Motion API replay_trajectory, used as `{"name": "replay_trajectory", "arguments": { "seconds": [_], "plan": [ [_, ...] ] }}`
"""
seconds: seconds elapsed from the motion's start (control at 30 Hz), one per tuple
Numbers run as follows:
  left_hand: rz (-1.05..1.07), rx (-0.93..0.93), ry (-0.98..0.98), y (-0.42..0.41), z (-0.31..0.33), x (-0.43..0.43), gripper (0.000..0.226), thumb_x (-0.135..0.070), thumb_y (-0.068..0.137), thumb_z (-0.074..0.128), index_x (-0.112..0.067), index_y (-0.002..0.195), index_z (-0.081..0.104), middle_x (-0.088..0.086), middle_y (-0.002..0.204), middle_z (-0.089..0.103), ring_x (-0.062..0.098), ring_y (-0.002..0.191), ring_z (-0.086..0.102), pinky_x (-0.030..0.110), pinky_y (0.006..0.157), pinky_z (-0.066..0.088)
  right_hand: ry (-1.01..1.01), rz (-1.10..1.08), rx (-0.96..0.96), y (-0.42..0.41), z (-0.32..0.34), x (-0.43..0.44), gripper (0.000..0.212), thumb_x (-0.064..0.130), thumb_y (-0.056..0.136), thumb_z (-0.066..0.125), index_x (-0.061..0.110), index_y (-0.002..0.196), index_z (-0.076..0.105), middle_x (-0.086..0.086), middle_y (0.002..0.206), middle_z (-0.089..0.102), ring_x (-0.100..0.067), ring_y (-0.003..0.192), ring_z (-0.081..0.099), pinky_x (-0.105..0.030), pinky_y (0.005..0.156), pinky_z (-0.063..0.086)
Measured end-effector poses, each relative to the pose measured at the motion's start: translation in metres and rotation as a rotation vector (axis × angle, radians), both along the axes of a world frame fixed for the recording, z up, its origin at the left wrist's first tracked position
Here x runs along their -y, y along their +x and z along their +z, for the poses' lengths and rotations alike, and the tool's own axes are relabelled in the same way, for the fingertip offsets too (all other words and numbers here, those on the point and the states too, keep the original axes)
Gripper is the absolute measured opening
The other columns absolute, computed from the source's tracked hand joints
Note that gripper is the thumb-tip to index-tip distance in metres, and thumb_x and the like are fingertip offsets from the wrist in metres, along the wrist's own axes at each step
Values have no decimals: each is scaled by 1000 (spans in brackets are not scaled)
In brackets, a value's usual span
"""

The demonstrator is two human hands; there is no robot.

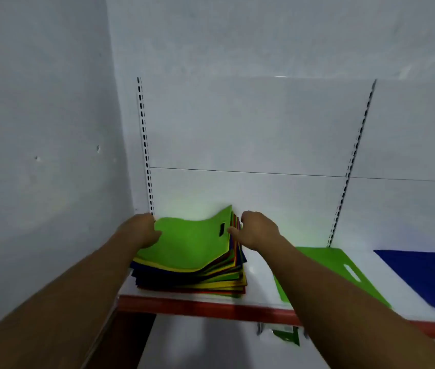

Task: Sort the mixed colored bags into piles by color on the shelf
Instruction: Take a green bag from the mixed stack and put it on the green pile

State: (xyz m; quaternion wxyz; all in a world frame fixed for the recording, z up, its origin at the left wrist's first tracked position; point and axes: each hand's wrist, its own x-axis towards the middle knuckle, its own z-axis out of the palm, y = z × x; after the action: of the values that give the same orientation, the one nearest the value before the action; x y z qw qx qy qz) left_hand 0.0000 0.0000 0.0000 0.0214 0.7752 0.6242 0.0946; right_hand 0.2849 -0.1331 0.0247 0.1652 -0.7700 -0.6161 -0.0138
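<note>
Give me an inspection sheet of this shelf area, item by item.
Surface: white shelf with a red front edge.
Job's things: mixed stack of colored bags at left; top green bag bowed up off it; flat green bag to its right; blue bag at far right.
Clutter: small green item hangs below the shelf; unclear what it is.
Hands: left hand grips the top green bag's left edge; right hand holds its handle-side edge.
Cables: nothing seen.
Surroundings: white back panel with slotted uprights; plain wall at left.
</note>
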Motion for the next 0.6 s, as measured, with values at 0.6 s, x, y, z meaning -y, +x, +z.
{"name": "replay_trajectory", "arguments": {
  "seconds": [0.6],
  "plan": [
    [22,185,-61,-37,-56,-58,33,-38,77,78,-11,93,68,10,95,66,28,90,63,31,75,51,72,-156,-332,-23,-36,-42,31,33,72,80,5,80,70,-9,76,67,-25,72,63,-27,54,39]
  ]
}}
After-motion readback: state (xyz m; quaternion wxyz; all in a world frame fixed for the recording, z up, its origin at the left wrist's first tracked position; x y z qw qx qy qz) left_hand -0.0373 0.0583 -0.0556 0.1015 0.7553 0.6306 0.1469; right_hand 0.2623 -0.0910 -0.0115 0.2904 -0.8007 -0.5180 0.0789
